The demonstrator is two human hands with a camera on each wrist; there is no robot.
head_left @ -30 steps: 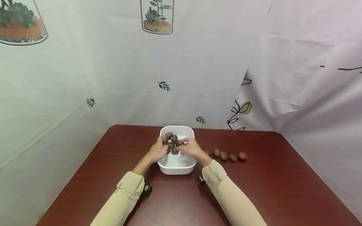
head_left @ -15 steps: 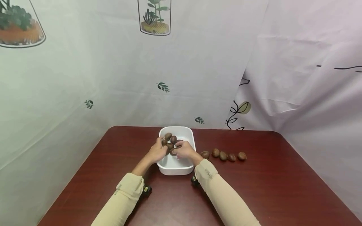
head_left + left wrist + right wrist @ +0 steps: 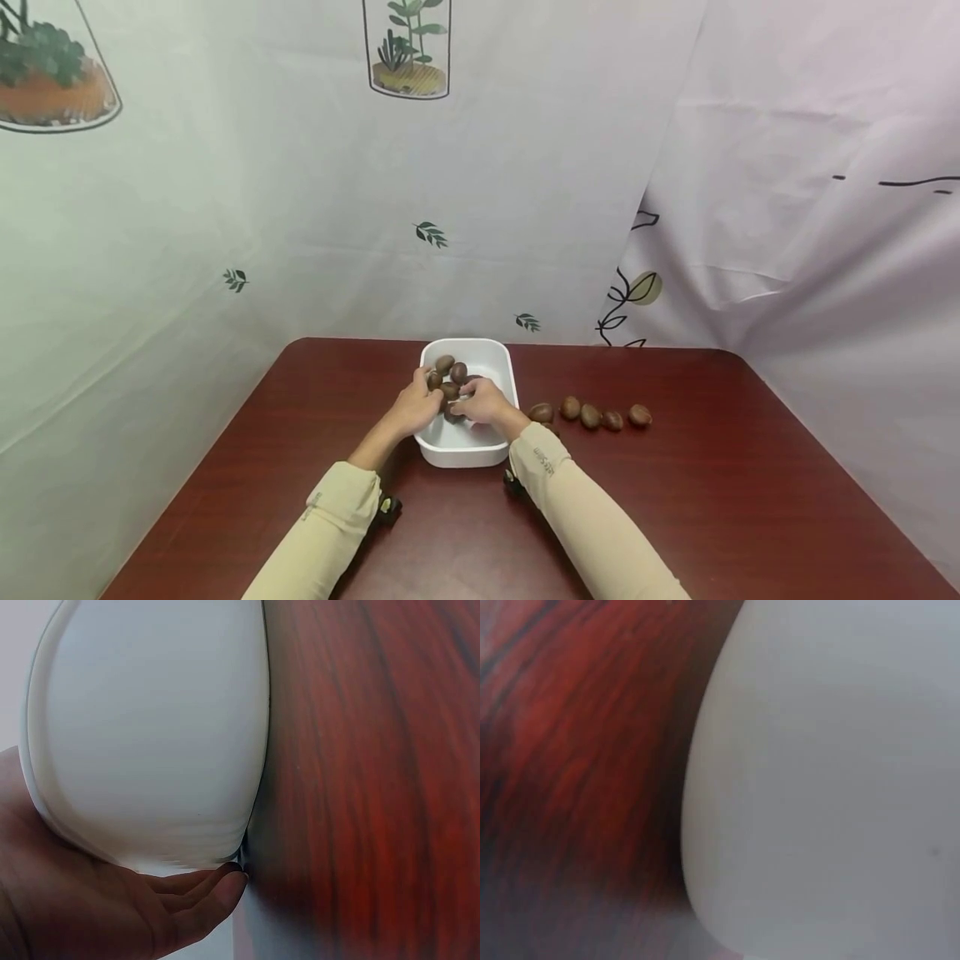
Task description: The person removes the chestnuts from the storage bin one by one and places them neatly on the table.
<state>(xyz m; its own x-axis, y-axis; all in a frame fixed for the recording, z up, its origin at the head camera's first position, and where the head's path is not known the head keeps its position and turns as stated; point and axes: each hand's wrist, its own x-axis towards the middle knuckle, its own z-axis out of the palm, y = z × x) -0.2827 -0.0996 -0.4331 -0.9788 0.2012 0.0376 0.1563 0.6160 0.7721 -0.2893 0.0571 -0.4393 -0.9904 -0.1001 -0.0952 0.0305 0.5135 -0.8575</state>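
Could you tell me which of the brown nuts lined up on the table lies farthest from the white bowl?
The nut at the right end of the row: it lies farthest from the white bowl, while the leftmost nut lies nearest to it.

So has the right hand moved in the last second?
Yes. The right hand has slid left, deeper into the white bowl, away from the nuts on the table.

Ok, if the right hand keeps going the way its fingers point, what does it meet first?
Probably the brown nuts piled in the white tub; the right hand reaches over them, toward the left hand. Depth is unclear.
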